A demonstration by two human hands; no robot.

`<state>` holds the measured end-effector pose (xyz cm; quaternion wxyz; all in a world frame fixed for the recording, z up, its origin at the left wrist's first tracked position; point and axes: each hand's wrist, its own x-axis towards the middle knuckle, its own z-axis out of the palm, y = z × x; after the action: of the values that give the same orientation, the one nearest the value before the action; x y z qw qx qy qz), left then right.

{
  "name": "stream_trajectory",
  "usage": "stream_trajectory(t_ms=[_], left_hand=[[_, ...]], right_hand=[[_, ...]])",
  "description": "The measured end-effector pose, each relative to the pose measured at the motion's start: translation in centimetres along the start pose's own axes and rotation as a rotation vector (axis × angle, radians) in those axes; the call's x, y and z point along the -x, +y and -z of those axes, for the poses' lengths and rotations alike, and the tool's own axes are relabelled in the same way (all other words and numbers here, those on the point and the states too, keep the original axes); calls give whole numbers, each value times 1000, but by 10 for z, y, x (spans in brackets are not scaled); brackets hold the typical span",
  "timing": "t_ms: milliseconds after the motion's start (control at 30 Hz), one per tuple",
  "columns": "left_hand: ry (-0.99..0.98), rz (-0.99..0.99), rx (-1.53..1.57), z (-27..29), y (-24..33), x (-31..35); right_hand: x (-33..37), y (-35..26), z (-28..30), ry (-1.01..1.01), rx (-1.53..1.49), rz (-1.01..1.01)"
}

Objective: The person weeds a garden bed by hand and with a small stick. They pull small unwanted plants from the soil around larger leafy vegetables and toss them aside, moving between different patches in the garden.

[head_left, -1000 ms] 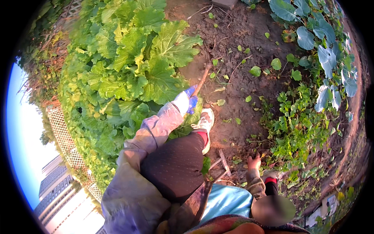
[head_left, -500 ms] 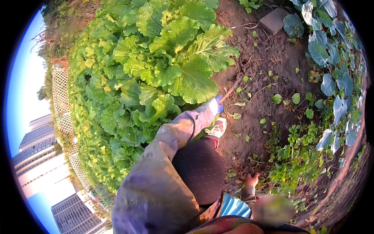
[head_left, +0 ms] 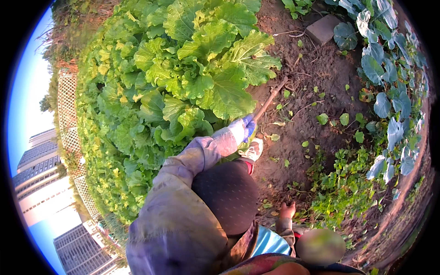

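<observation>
My left hand (head_left: 246, 127) wears a blue glove at the end of a grey-purple sleeve. It is shut on the lower end of a thin wooden stick (head_left: 271, 97) that slants up and to the right over bare brown soil (head_left: 316, 78). The stick runs along the edge of a big leafy cabbage plant (head_left: 215, 68). My right hand (head_left: 288, 211) is bare, low in the view. Its fingers are spread just above the soil and it holds nothing. My dark-trousered knee (head_left: 224, 197) and a white shoe (head_left: 252, 150) lie between the two hands.
A dense bed of light green leafy plants (head_left: 128, 114) fills the left half, with a lattice fence (head_left: 66, 105) and tall buildings beyond. Blue-green broad-leaved plants (head_left: 389, 91) line the right side. A flat stone (head_left: 323, 28) lies at the top, and low weeds (head_left: 343, 192) grow at the lower right.
The view has swung, so the leafy bed now fills more of the picture. My left hand still grips the stick, now reached further up and to the right. My right hand stays low.
</observation>
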<state>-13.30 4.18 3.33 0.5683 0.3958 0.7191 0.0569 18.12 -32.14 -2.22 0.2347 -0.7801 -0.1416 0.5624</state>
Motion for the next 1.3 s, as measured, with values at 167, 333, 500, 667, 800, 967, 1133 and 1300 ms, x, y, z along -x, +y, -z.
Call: stream_trajectory(t_ms=[167,333,500,667,800,967,1133,1300], left_hand=[[-1,36,17,2,4,18],[-23,91,12,-4,19,-6],[-138,204,271,-17,72,-28],[58,376,212,-45,71,-56],[97,91,-224,-42,58,-45],[146,-86,-347,-39,63,-22],[182,-191,-327,-19,76,-57],[239,-222,-238,8,83,-83]], right_hand=[[-5,20,-1,37,123,9],[-5,-4,-4,39,199,36],[-1,-10,3,180,117,34],[-11,21,4,134,48,95],[-18,19,8,98,-4,68],[-30,-14,9,122,167,120],[-42,-21,-10,66,48,223],[-30,-117,-17,42,268,266]])
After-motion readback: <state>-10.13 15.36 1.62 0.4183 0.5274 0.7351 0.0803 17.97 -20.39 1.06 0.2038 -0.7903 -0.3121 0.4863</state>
